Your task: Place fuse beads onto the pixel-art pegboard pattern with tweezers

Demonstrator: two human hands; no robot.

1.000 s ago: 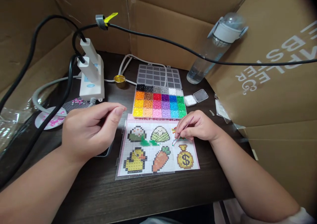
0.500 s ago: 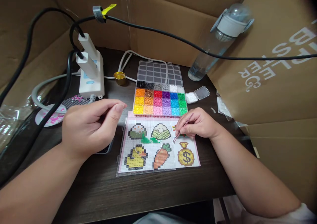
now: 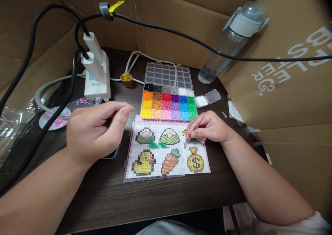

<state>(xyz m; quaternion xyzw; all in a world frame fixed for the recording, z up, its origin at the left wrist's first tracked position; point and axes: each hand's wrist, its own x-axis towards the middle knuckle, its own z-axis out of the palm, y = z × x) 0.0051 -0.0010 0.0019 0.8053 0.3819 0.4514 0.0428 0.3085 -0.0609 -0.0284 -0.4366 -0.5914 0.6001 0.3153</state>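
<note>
My right hand (image 3: 210, 128) holds thin metal tweezers (image 3: 193, 132), tips down on the right part of a pattern sheet (image 3: 166, 148) with pixel pictures of a duck, a carrot and a money bag. A clear pegboard (image 3: 153, 152) lies over the sheet's left part, with some green beads (image 3: 157, 145) on it. Just behind stands an open bead box (image 3: 168, 100) with many colours. My left hand (image 3: 95, 131) hovers left of the pegboard, fingers curled, thumb and forefinger close together; nothing shows between them.
A white power strip (image 3: 96, 76) with plugs and black cables stands at the back left. A gold cap (image 3: 127, 79), a small white-bead case (image 3: 203, 100) and a leaning water bottle (image 3: 230, 37) are behind. Cardboard walls surround the dark table (image 3: 155, 197).
The view shifted slightly. My right hand and the tweezers stayed over the sheet's right part; my left hand kept its pose.
</note>
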